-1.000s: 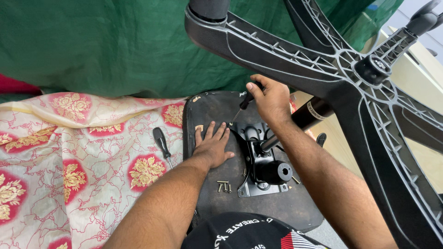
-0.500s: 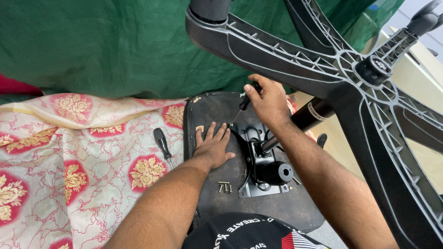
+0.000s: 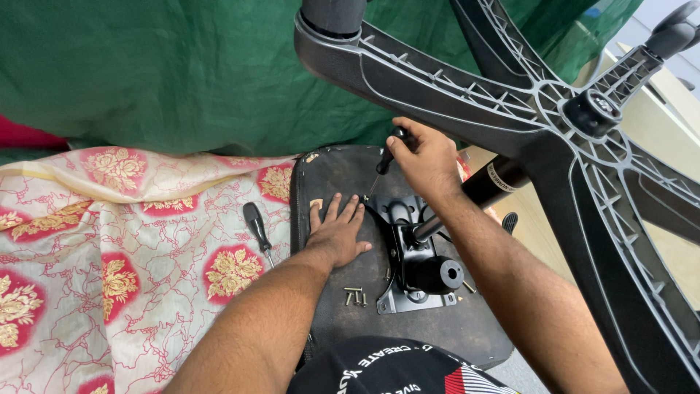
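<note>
While gripped — screwdriver (image 3: pixel 385 159), tip perhaps seated.

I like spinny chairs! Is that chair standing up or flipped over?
Flipped over. The seat lies bottom-up on the flowered cloth, and the star-shaped wheel base sticks up above it.

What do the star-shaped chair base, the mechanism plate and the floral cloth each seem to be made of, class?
Chair base: likely moulded plastic, matt grey-black, with ribbing underneath. Mechanism plate: probably painted black metal, thin with a slight sheen. Floral cloth: woven fabric, creased, faintly glossy.
</note>
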